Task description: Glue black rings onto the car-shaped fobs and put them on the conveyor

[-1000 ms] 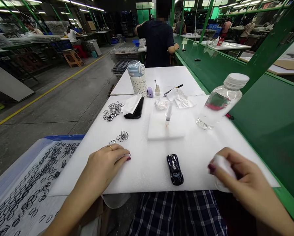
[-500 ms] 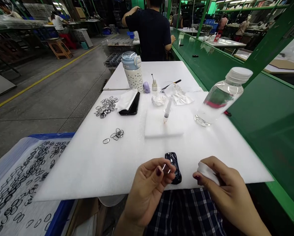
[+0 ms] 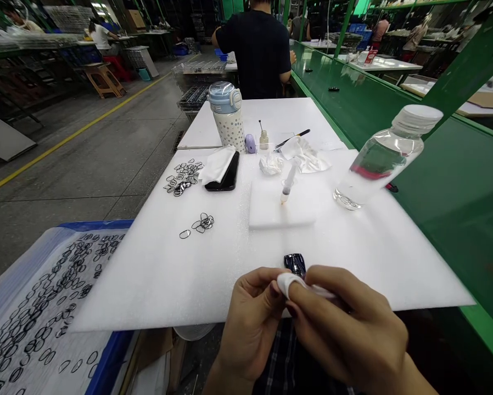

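Left hand (image 3: 250,323) and right hand (image 3: 349,329) had moved together over the toy car (image 3: 295,264), a white pad (image 3: 290,284) now between them.
The right fingers were clamped together on the pad, while the left fingers were closed behind it, whatever they pinched hidden. The black car sat just beyond, on the foam sheet (image 3: 156,274), apparently within easy reach. A syringe (image 3: 288,184) stood tilted in a foam block (image 3: 271,211), seemingly to keep its tip up.
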The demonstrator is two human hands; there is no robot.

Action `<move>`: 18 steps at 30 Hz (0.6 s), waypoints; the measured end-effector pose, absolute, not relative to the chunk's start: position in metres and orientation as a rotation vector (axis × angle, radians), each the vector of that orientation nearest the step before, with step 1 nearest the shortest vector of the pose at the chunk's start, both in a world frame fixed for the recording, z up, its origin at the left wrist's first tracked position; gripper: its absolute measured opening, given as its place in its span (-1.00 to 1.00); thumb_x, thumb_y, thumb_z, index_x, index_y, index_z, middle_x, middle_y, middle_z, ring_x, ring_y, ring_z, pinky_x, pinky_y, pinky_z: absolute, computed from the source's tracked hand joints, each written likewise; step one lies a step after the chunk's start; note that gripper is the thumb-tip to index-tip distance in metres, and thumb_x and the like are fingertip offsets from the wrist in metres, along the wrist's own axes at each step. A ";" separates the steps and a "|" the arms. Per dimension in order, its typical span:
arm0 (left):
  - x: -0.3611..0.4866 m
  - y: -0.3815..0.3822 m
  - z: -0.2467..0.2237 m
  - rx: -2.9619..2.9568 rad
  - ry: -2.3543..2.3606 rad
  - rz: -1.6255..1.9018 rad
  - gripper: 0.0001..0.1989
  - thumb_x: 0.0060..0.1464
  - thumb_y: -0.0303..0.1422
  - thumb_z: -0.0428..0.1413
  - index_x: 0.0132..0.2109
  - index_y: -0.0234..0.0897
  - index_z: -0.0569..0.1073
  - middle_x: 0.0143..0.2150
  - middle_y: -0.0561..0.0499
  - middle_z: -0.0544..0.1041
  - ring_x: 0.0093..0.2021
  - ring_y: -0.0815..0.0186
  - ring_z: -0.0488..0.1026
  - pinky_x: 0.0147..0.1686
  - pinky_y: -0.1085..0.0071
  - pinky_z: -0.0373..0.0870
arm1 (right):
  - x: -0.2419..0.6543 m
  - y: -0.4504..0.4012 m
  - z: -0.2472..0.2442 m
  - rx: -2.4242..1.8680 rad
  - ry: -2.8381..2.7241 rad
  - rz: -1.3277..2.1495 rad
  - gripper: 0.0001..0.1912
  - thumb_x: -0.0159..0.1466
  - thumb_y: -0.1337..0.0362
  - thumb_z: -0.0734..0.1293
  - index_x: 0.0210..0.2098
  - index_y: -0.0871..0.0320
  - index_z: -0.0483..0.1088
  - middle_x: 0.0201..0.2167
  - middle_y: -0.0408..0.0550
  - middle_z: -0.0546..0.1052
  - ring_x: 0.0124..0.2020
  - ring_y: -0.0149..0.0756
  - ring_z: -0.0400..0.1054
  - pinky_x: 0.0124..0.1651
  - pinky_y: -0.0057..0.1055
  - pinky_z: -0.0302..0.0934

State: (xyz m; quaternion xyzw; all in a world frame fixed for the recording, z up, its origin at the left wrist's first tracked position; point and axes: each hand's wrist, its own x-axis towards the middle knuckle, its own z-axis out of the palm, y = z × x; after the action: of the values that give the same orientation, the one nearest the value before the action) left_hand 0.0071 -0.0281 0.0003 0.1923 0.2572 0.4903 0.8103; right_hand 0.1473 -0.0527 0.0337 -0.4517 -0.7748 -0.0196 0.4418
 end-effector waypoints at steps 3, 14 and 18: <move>0.007 -0.028 0.000 0.414 0.558 1.046 -0.86 -0.12 -0.37 0.40 -0.35 -0.28 0.64 -0.42 0.05 0.64 -0.41 0.49 0.55 -0.33 0.70 0.47 | 0.164 -0.058 0.041 -1.190 -2.034 -0.153 -0.87 0.32 0.40 0.28 -0.20 0.20 0.47 -0.30 -0.03 0.45 -0.45 -0.51 0.37 -0.45 -0.56 0.29; 0.008 -0.028 0.001 0.407 0.568 1.040 -0.86 -0.15 -0.39 0.41 -0.37 -0.24 0.64 -0.44 0.06 0.64 -0.43 0.49 0.54 -0.32 0.70 0.47 | 0.153 -0.053 0.051 -1.164 -2.165 -0.047 -0.73 0.37 0.36 0.15 -0.32 0.19 0.46 -0.39 0.00 0.50 -0.55 -0.42 0.33 -0.56 -0.44 0.23; 0.003 -0.029 0.001 0.487 0.585 1.018 -0.86 -0.10 -0.33 0.39 -0.35 -0.23 0.64 -0.39 0.06 0.65 -0.40 0.48 0.55 -0.32 0.71 0.48 | 0.182 -0.064 0.051 -1.347 -2.010 -0.122 -0.88 0.32 0.34 0.28 -0.18 0.09 0.44 -0.31 -0.03 0.50 -0.50 -0.42 0.40 -0.52 -0.45 0.26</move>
State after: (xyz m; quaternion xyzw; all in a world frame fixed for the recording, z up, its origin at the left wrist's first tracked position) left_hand 0.0033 -0.0289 0.0007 0.2275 0.2732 0.4753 0.8048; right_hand 0.1817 -0.0637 0.0513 -0.5205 -0.7766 -0.0471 0.3518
